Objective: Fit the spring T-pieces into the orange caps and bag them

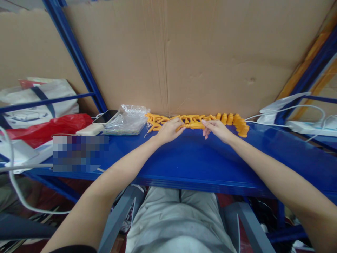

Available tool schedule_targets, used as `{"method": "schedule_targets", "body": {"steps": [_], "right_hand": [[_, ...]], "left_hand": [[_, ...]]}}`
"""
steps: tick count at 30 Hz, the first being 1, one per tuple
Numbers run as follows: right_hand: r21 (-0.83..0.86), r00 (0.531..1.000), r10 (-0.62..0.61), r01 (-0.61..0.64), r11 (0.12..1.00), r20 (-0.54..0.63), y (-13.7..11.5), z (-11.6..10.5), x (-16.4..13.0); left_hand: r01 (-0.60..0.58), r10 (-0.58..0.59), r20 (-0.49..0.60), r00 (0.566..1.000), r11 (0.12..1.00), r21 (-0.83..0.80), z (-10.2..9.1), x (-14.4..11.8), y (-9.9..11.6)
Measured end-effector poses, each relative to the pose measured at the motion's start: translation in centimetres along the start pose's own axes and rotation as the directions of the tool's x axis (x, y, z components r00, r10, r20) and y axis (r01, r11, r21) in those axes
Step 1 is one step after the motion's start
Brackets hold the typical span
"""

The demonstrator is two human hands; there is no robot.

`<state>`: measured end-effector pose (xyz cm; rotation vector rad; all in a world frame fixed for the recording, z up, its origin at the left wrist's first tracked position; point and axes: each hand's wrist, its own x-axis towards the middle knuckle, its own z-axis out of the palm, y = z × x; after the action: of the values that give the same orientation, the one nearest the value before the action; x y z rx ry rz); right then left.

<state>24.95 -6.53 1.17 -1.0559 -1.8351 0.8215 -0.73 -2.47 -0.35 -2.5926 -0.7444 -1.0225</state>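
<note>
An orange plastic piece (195, 125) spans the gap between my hands, over the back part of the blue table. The fingers of my left hand (170, 130) are closed on its left end. At its right end, my right hand (217, 130) pinches it between thumb and fingertips, the lower fingers curled beneath. Behind my hands lies a row of slim, branching orange parts (188, 117). Stubby orange parts (230, 119) stand side by side to the right of that row, curving toward me at the end. Small dark springs or chain-like bits (146, 133) lie by the row's left end.
Cardboard (210, 56) walls off the back of the blue table (189, 161). To the left are a clear plastic bag (131, 117), a phone (106, 117), a white box (90, 130) and a red bag (60, 127). White cables and a power strip (310, 127) lie right.
</note>
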Motion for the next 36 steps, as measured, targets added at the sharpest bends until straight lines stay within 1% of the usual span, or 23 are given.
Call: {"method": "schedule_targets", "body": {"steps": [3, 5, 7, 9, 12, 15, 19, 22, 25, 27, 28, 30, 31, 33, 36], "right_hand": [[0.016, 0.999, 0.041, -0.040, 0.999, -0.020, -0.1, 0.1, 0.1], [0.011, 0.999, 0.043, -0.043, 0.999, -0.025, 0.2, 0.1, 0.2], [0.012, 1.000, 0.002, -0.001, 1.000, -0.032, 0.6, -0.1, 0.4], [0.027, 0.997, -0.068, 0.069, 0.997, -0.042, 1.2, -0.2, 0.6], [0.052, 0.990, -0.130, 0.133, 0.990, -0.046, 1.6, -0.1, 0.8], [0.059, 0.990, -0.135, 0.137, 0.989, -0.041, 1.2, 0.2, 0.5], [0.051, 0.992, -0.118, 0.120, 0.991, -0.047, -0.1, 0.7, -0.1], [0.034, 0.996, -0.086, 0.087, 0.996, -0.030, -0.6, 0.7, -0.3], [-0.006, 0.998, -0.055, 0.055, 0.998, -0.003, -0.2, 0.5, 0.0], [-0.065, 0.996, -0.087, 0.086, 0.994, -0.004, 0.5, 0.4, 0.3], [-0.110, 0.991, -0.131, 0.129, 0.986, -0.016, 0.8, 0.3, 0.4], [-0.237, 0.963, -0.267, 0.250, 0.939, -0.043, 1.5, 0.2, 0.6], [-0.314, 0.937, -0.345, 0.314, 0.896, -0.047, 1.8, 0.2, 0.7], [-0.463, 0.882, -0.471, 0.411, 0.785, -0.016, 2.0, 0.1, 0.8], [-0.607, 0.829, -0.555, 0.479, 0.635, 0.074, 2.0, -0.3, 0.7]], "left_hand": [[0.018, -0.018, 0.005, 1.000, 1.000, -0.016, -0.1, 0.1, 0.1], [0.036, -0.036, 0.006, 0.999, 0.999, -0.029, 0.1, 0.2, -0.1], [0.055, -0.054, 0.008, 0.998, 0.998, -0.032, 0.2, 0.2, -0.3], [0.060, -0.059, 0.017, 0.998, 0.998, -0.024, 0.4, 0.1, -0.5], [0.034, -0.034, 0.031, 0.999, 0.999, -0.003, 0.3, 0.0, -0.5], [0.009, -0.009, 0.019, 1.000, 1.000, 0.024, 0.0, -0.1, -0.4], [-0.009, 0.008, 0.011, 1.000, 0.999, 0.038, -0.5, -0.2, -0.1], [-0.013, 0.012, 0.014, 1.000, 0.999, 0.030, -0.6, -0.3, 0.0], [-0.003, 0.002, 0.021, 1.000, 1.000, 0.003, -0.3, -0.1, -0.1], [0.020, -0.020, 0.023, 1.000, 0.999, -0.032, -0.1, 0.1, -0.2], [0.037, -0.036, 0.021, 0.999, 0.998, -0.050, 0.0, 0.2, -0.2], [0.069, -0.068, 0.019, 0.998, 0.994, -0.086, 0.0, 0.4, -0.3], [0.080, -0.078, 0.023, 0.997, 0.991, -0.105, 0.0, 0.5, -0.3], [0.091, -0.085, 0.041, 0.996, 0.985, -0.149, -0.2, 0.6, -0.3], [0.104, -0.092, 0.063, 0.994, 0.973, -0.208, -0.4, 0.7, -0.2]]}}
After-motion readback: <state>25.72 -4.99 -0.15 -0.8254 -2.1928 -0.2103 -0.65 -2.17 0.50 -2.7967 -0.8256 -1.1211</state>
